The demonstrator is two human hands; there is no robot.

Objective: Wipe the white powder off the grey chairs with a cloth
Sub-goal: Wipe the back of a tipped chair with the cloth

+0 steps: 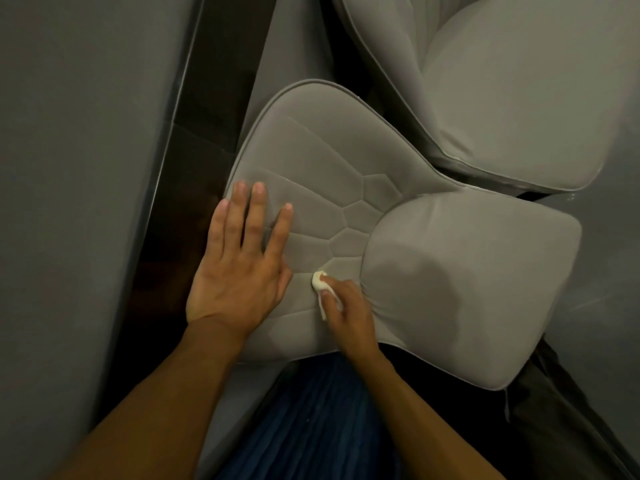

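**Head view, looking steeply down**

The near chair (346, 161) is grey and upholstered and fills the middle of the frame. All positions below are given relative to it. It shows two parts:
- A stitched panel (322, 188), with seams that form irregular cells.
- A smooth cushion (485, 271), joined to the panel's right side along a deep crease.

**Left hand (239, 271):** It lies flat, palm down, on the left part of the stitched panel. The fingers are straight and slightly spread, with the tips pointing toward the chair's far edge. The little-finger side sits at the chair's left rim. The hand holds nothing.

**Right hand (348, 306):** It rests on the chair's near part, just beside the left hand's thumb and close to the crease. The fingers are curled and pinch a small white cloth (319, 281).

**Cloth:** It is bunched at the fingertips and pressed against the stitched panel. A narrow strip of it trails back under the hand. Whether powder lies on the fabric there cannot be told.

**Second chair (519, 91):** It is the same grey and stands beyond the near chair, to the upper right. Its cushion rim lies just beside the near chair's cushion. Whether the two touch cannot be told.

**Surroundings**
- A dark strip (194, 150) runs along the near chair's left side.
- A broad grey surface (69, 168) lies beyond the strip.
- A blue ribbed garment (322, 427) shows below the chair's near edge, between the two bare forearms.
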